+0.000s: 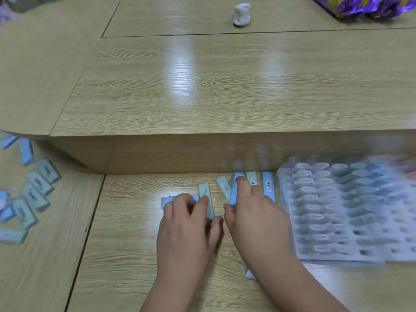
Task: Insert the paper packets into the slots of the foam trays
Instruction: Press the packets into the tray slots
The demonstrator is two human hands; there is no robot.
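Several light blue and pale green paper packets lie on the lower wooden table in front of me. My left hand (186, 221) grips a pale green packet (206, 200) between thumb and fingers, with a blue packet (167, 200) under its fingertips. My right hand (254, 212) grips a blue packet (235, 190) tilted on edge. Beside it lie a green packet (224, 185) and a blue barcode packet (269, 186). A white foam tray (290, 194) at the right is blurred; some of its slots hold packets.
More loose packets (33, 190) are scattered at the left on the lower table. A raised wooden table step (202, 152) runs across behind the work spot. On it sit a crumpled white lump (241, 14) and a purple bag (369, 5).
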